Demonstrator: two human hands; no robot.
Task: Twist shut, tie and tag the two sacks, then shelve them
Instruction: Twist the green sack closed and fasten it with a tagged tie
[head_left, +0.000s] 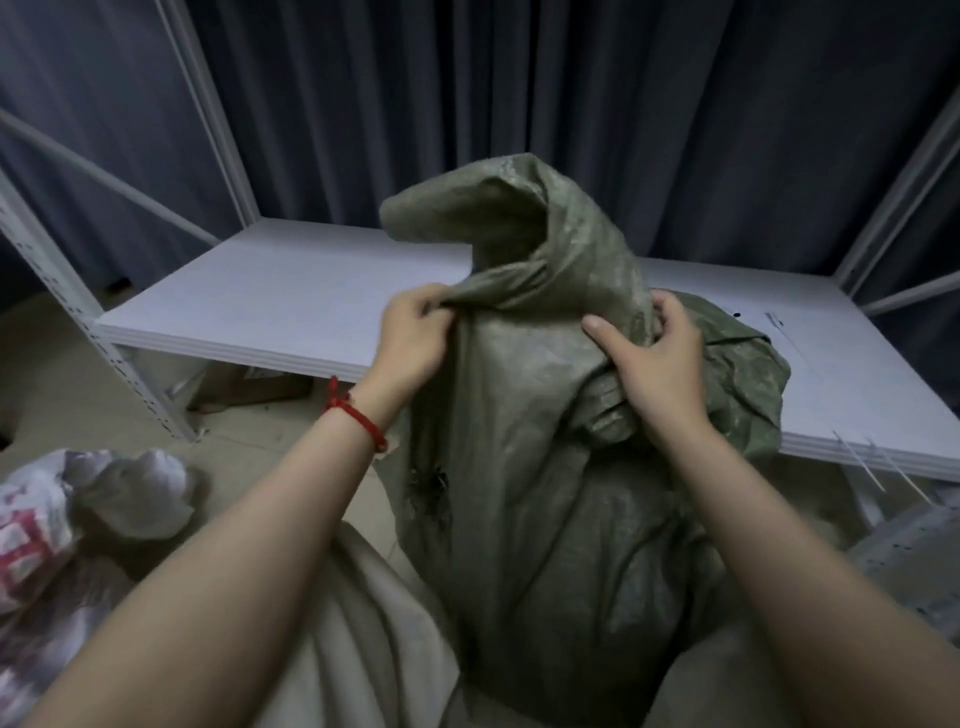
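Two hands hold the green sack.

The left hand (410, 332) pinches the sack (519, 415) by its neck, the right hand (654, 358) grips its other side. It stands before the white shelf (270, 291).

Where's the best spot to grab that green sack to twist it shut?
Its gathered neck, just under the floppy mouth, from both sides, where the left hand and right hand hold: the green sack bunches narrow there; its body below bulges too wide.

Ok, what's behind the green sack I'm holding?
A white shelf board and, further back, a dark curtain. The green sack covers the board's middle, so anything lying there can't be seen.
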